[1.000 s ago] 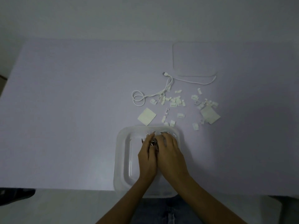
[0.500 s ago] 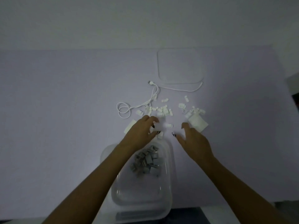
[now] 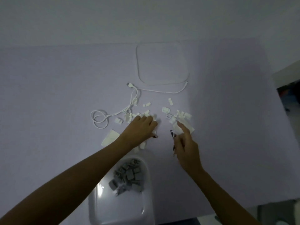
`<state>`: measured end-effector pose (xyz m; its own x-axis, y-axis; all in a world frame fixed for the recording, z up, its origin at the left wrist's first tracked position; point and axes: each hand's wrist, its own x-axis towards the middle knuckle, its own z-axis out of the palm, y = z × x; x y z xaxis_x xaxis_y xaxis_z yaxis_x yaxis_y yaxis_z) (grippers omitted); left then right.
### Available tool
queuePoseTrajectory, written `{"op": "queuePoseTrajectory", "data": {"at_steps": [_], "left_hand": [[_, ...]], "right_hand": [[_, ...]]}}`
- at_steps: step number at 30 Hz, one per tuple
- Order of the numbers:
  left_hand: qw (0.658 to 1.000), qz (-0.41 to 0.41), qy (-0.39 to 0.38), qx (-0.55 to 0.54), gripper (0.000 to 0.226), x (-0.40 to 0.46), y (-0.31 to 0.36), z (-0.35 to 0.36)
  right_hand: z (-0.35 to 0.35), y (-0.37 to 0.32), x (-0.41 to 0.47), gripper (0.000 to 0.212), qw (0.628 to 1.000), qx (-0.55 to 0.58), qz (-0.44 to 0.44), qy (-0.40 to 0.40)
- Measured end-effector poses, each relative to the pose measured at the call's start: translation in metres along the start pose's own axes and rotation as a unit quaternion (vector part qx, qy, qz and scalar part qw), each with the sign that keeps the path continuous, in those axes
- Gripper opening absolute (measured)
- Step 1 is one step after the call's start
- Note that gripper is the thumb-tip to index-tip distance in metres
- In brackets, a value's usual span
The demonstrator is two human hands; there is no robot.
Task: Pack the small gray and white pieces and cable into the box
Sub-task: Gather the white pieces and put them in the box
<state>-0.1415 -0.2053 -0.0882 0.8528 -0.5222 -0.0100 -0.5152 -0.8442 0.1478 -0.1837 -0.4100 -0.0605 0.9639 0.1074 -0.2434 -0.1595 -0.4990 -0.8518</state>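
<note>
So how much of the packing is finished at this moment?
Done: gray pieces lie in the box. In hand: left hand covers some white pieces; right hand reaches toward others. Left: most white pieces and the cable, on the table.

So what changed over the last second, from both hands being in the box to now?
Both hands left the box, leaving the gray pieces heaped inside. The left hand reached forward onto the white pieces; the right hand moved out toward the right-hand cluster. No grip on anything is visible yet. The cable, lid and box did not shift on the table.
</note>
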Motion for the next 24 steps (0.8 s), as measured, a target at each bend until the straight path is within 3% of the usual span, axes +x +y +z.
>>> {"op": "queuePoseTrajectory", "data": {"at_steps": [2, 4, 5, 6, 7, 8, 10, 11, 12, 14, 16, 17, 18, 19, 21, 22, 23, 24], "left_hand": [[1.0, -0.017, 0.018, -0.009, 0.033, -0.001, -0.002, -0.005], [0.984, -0.093, 0.059, -0.139, 0.027, -0.006, -0.002, -0.014], [0.957, -0.143, 0.072, -0.243, 0.022, -0.009, -0.002, -0.021], [0.913, -0.194, 0.08, -0.35, 0.016, -0.012, -0.002, -0.025], [0.856, -0.246, 0.078, -0.448, 0.013, -0.013, -0.001, -0.031], [0.798, -0.295, 0.074, -0.52, 0.011, -0.014, -0.001, -0.034], [0.687, -0.361, 0.072, -0.626, 0.01, -0.016, -0.003, -0.036], [0.63, -0.38, 0.072, -0.673, 0.01, -0.016, -0.003, -0.038], [0.573, -0.388, 0.073, -0.719, 0.012, -0.017, -0.004, -0.04], [0.466, -0.383, 0.074, -0.794, 0.016, -0.019, -0.005, -0.044], [0.391, -0.385, 0.069, -0.833, 0.02, -0.021, -0.008, -0.05], [0.357, -0.384, 0.061, -0.849, 0.021, -0.023, -0.009, -0.053], [0.327, -0.377, 0.053, -0.865, 0.02, -0.028, -0.013, -0.054], [0.302, -0.366, 0.04, -0.879, 0.018, -0.03, -0.014, -0.055], [0.293, -0.369, 0.027, -0.881, 0.012, -0.038, -0.019, -0.055], [0.319, -0.378, 0.024, -0.869, 0.011, -0.041, -0.02, -0.052], [0.372, -0.383, 0.025, -0.845, 0.011, -0.043, -0.02, -0.049], [0.461, -0.384, 0.028, -0.799, 0.011, -0.047, -0.021, -0.046]], "right_hand": [[-0.019, -0.011, 0.008, 0.027, 0.967, 0.221, 0.115, 0.046], [-0.037, -0.017, 0.015, 0.026, 0.871, 0.437, 0.221, 0.033], [-0.044, -0.016, 0.017, 0.019, 0.824, 0.507, 0.252, 0.016], [-0.047, -0.015, 0.017, 0.011, 0.782, 0.562, 0.269, -0.003], [-0.048, -0.009, 0.016, 0.025, 0.755, 0.595, 0.275, -0.016], [-0.049, -0.005, 0.015, 0.038, 0.736, 0.616, 0.279, -0.038], [-0.047, 0.003, 0.014, 0.027, 0.722, 0.619, 0.303, -0.069], [-0.047, 0.005, 0.015, 0.015, 0.727, 0.609, 0.309, -0.068], [-0.046, 0.003, 0.018, 0.016, 0.733, 0.599, 0.315, -0.069], [-0.043, 0.0, 0.026, 0.027, 0.798, 0.522, 0.297, -0.053], [-0.039, -0.002, 0.031, 0.019, 0.94, 0.277, 0.199, -0.027], [-0.036, -0.001, 0.032, 0.011, 0.986, 0.098, 0.132, -0.017], [-0.031, 0.001, 0.034, 0.005, 0.995, -0.072, 0.06, -0.025], [-0.029, 0.003, 0.034, 0.014, 0.976, -0.213, 0.01, -0.036], [-0.019, 0.002, 0.033, 0.031, 0.944, -0.327, -0.022, -0.035], [-0.017, 0.002, 0.032, 0.036, 0.939, -0.343, -0.024, -0.026], [-0.014, 0.004, 0.033, 0.038, 0.933, -0.359, -0.026, -0.024], [-0.011, 0.005, 0.032, 0.039, 0.925, -0.378, -0.036, -0.023]]}}
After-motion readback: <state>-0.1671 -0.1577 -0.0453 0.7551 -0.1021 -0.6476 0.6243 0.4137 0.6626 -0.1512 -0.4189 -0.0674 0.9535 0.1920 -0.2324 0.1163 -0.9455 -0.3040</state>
